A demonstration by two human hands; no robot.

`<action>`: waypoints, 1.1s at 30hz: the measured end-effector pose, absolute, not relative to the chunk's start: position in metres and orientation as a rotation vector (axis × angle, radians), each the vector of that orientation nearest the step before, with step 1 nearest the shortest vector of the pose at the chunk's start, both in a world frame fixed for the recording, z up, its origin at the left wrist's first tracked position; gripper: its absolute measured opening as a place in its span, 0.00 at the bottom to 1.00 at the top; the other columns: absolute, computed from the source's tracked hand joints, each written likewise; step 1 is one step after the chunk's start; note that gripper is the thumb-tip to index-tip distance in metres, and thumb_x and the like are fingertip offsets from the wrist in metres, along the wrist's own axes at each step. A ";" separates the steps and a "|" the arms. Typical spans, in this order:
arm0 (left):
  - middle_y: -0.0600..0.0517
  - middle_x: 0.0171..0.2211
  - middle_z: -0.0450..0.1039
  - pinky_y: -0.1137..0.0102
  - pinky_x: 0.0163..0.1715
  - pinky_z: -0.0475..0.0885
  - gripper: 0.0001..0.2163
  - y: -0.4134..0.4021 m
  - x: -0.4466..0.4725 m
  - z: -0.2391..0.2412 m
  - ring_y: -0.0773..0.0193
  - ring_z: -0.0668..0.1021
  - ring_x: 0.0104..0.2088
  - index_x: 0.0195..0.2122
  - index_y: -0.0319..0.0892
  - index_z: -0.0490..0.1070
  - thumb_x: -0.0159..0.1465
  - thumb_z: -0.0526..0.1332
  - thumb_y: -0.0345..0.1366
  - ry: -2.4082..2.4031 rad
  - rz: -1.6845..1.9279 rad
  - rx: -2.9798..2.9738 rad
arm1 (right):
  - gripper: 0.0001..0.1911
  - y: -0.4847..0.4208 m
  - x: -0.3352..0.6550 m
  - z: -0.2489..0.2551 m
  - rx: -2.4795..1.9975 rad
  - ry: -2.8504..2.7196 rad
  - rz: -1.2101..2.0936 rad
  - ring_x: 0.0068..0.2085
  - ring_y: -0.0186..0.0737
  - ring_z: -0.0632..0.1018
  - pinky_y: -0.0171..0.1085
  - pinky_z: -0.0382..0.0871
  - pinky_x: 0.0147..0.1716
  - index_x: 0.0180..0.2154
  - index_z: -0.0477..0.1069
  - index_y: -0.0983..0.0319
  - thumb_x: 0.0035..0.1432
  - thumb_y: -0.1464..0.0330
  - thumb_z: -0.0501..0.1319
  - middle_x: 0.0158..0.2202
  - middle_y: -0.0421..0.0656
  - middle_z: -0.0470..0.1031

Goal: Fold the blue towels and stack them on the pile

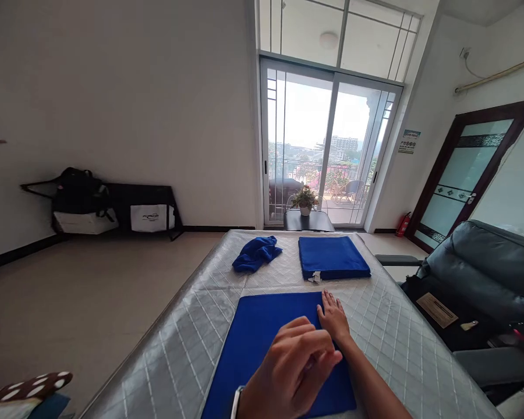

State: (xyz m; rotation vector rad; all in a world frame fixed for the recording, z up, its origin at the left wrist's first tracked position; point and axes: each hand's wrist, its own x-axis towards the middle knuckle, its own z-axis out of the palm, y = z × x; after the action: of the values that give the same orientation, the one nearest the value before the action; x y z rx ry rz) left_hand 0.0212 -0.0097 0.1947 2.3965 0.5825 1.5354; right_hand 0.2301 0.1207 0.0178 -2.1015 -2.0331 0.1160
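A flat blue cloth lies spread on the near part of the table. My right hand rests on its far right corner, fingers stretched out flat. My left hand hovers close to the camera above the cloth, fingers curled loosely with nothing visible in them. Beyond the flat cloth sits a neat stack of folded blue cloths with a white tag at its front edge. A crumpled blue cloth lies to the left of the stack.
The table wears a quilted grey cover. A dark sofa stands to the right, a small table with a potted plant by the glass balcony doors, and bags sit on a low rack at the left wall.
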 end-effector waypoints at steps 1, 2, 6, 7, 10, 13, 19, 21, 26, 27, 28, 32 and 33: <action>0.55 0.28 0.77 0.68 0.40 0.75 0.07 0.004 0.036 0.188 0.68 0.76 0.29 0.44 0.45 0.71 0.71 0.55 0.37 0.604 1.414 2.391 | 0.32 0.120 0.231 0.017 -2.087 -2.052 0.115 0.71 0.39 0.48 0.41 0.34 0.68 0.71 0.43 0.65 0.70 0.61 0.41 0.72 0.44 0.43; 0.53 0.30 0.78 0.68 0.39 0.75 0.09 0.020 0.051 0.177 0.67 0.78 0.31 0.44 0.44 0.72 0.72 0.53 0.37 0.678 1.332 2.380 | 0.32 0.119 0.232 0.016 -2.072 -2.074 0.114 0.72 0.39 0.47 0.41 0.34 0.68 0.71 0.44 0.65 0.69 0.62 0.41 0.73 0.44 0.42; 0.45 0.49 0.79 0.58 0.53 0.73 0.18 0.084 0.096 0.093 0.58 0.78 0.50 0.51 0.45 0.74 0.74 0.45 0.42 1.115 1.086 2.428 | 0.32 0.121 0.236 0.012 -2.058 -2.116 0.118 0.72 0.40 0.47 0.43 0.35 0.68 0.70 0.45 0.65 0.68 0.67 0.42 0.72 0.45 0.43; 0.44 0.55 0.75 0.55 0.58 0.70 0.20 0.095 0.100 0.070 0.56 0.75 0.56 0.56 0.44 0.71 0.73 0.45 0.44 1.207 0.987 2.480 | 0.32 0.123 0.236 0.010 -2.064 -2.109 0.118 0.72 0.41 0.47 0.44 0.36 0.68 0.70 0.45 0.66 0.68 0.67 0.42 0.72 0.46 0.43; 0.42 0.66 0.64 0.51 0.65 0.61 0.26 0.113 0.096 0.016 0.53 0.63 0.67 0.66 0.41 0.60 0.73 0.43 0.49 1.363 0.644 2.609 | 0.32 0.127 0.236 0.006 -2.071 -2.086 0.112 0.72 0.41 0.48 0.46 0.37 0.68 0.71 0.44 0.66 0.69 0.65 0.41 0.72 0.47 0.43; 0.42 0.69 0.57 0.52 0.66 0.58 0.29 0.120 0.091 -0.002 0.54 0.58 0.69 0.68 0.40 0.55 0.73 0.40 0.50 1.475 0.491 2.608 | 0.32 0.130 0.235 0.003 -2.063 -2.077 0.091 0.72 0.42 0.47 0.46 0.37 0.68 0.71 0.43 0.66 0.70 0.63 0.40 0.72 0.46 0.43; 0.43 0.69 0.56 0.52 0.68 0.53 0.29 0.142 0.114 0.005 0.55 0.55 0.70 0.69 0.40 0.54 0.73 0.36 0.49 1.571 0.469 2.638 | 0.31 0.128 0.238 -0.001 -2.028 -2.100 0.088 0.72 0.44 0.47 0.47 0.37 0.68 0.70 0.47 0.64 0.68 0.66 0.42 0.72 0.46 0.44; 0.44 0.69 0.56 0.54 0.68 0.54 0.30 0.149 0.122 0.005 0.56 0.56 0.70 0.68 0.40 0.56 0.73 0.35 0.49 1.583 0.442 2.644 | 0.31 0.128 0.238 -0.001 -2.018 -2.099 0.093 0.72 0.44 0.47 0.47 0.36 0.68 0.70 0.48 0.63 0.67 0.68 0.43 0.72 0.45 0.44; 0.48 0.70 0.55 0.56 0.68 0.55 0.29 0.150 0.105 -0.002 0.59 0.56 0.70 0.69 0.44 0.55 0.73 0.36 0.51 1.656 0.372 2.650 | 0.31 0.129 0.237 0.001 -2.018 -2.032 0.127 0.71 0.44 0.49 0.47 0.36 0.68 0.70 0.48 0.67 0.68 0.66 0.42 0.72 0.47 0.48; 0.48 0.70 0.55 0.56 0.68 0.55 0.29 0.150 0.094 -0.003 0.58 0.56 0.70 0.69 0.45 0.54 0.72 0.37 0.52 1.682 0.358 2.644 | 0.32 0.129 0.236 0.001 -2.019 -2.014 0.139 0.71 0.44 0.49 0.47 0.35 0.68 0.70 0.48 0.67 0.68 0.65 0.42 0.71 0.47 0.49; 0.48 0.70 0.55 0.55 0.68 0.55 0.29 0.150 0.080 -0.003 0.58 0.56 0.70 0.69 0.46 0.53 0.72 0.38 0.52 1.713 0.341 2.633 | 0.32 0.130 0.236 0.002 -2.019 -1.997 0.150 0.71 0.44 0.49 0.47 0.35 0.68 0.70 0.47 0.67 0.68 0.64 0.41 0.71 0.47 0.49; 0.45 0.70 0.54 0.52 0.67 0.54 0.31 0.154 0.004 0.000 0.55 0.56 0.70 0.70 0.44 0.51 0.71 0.36 0.54 1.884 0.280 2.533 | 0.33 0.129 0.235 0.003 -2.016 -1.975 0.176 0.71 0.43 0.49 0.47 0.32 0.68 0.70 0.47 0.66 0.68 0.62 0.41 0.72 0.46 0.47; 0.44 0.70 0.54 0.51 0.67 0.53 0.32 0.155 -0.016 0.001 0.54 0.56 0.70 0.70 0.42 0.51 0.71 0.36 0.54 1.927 0.269 2.503 | 0.33 0.129 0.235 0.003 -2.017 -1.976 0.180 0.71 0.43 0.49 0.47 0.32 0.68 0.70 0.47 0.66 0.68 0.62 0.41 0.72 0.45 0.47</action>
State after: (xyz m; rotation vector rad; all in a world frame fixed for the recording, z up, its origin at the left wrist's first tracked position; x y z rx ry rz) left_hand -0.0164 0.1553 0.0011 2.5029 1.9266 0.2690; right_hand 0.2347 0.1292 0.0026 -2.0165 -1.9756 0.1805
